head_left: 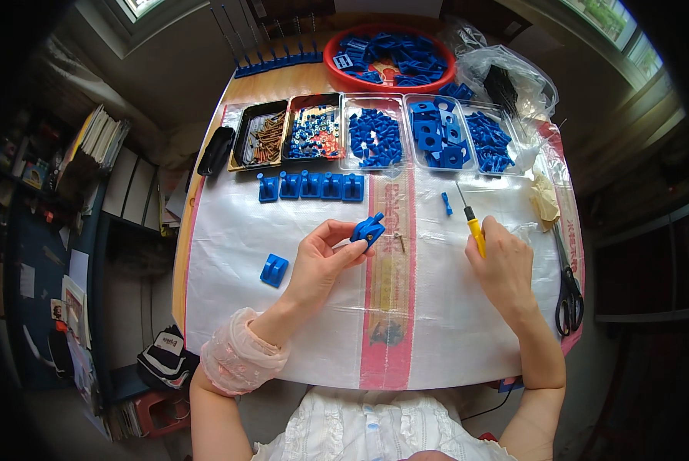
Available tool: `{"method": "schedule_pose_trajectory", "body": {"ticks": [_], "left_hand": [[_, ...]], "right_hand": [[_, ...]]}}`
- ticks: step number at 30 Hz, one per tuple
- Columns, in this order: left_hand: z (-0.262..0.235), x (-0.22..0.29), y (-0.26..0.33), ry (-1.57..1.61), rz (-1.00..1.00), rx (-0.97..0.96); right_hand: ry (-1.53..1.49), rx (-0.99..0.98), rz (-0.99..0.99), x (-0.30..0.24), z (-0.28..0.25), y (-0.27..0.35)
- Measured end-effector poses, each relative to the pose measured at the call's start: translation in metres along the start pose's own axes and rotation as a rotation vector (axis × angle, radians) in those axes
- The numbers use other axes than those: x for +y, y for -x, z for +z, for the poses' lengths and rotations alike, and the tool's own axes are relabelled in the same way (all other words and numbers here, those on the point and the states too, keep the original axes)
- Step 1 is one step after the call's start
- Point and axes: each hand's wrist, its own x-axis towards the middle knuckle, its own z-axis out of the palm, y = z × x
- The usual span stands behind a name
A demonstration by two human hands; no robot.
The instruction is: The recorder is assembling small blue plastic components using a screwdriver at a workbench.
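Between the thumb and fingers of my left hand [325,255] is a small blue plastic bracket [368,230], tilted, with a brass-coloured spot on its face. My right hand [504,257] is wrapped round the yellow handle of a screwdriver [476,232], its thin shaft pointing up and away. Just left of the screwdriver lies a small blue plastic peg [447,203]. A brownish screw [402,243] rests on the sheet between my hands. Left of my left hand sits a single blue bracket [274,270]. Farther off stands a row of several blue brackets [311,187].
Behind the row, trays hold screws [268,138], nuts [314,132], blue pegs [375,137], blue plates [440,134] and small blue parts [489,142]. A red basin [331,63] of blue parts stands at the back. Black scissors [569,302] lie at the right edge.
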Motion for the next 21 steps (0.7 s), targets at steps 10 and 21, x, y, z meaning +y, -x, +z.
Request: {"method": "schedule_pose_trajectory", "body": {"ticks": [10, 21], "left_hand": [[-0.001, -0.003, -0.002, -0.051, 0.041, 0.037], [-0.003, -0.004, -0.004, -0.035, 0.077, 0.061]], "right_hand": [[-0.570, 0.127, -0.295, -0.035, 0.014, 0.019], [-0.585, 0.155, -0.412, -0.037, 0.023, 0.024]]}}
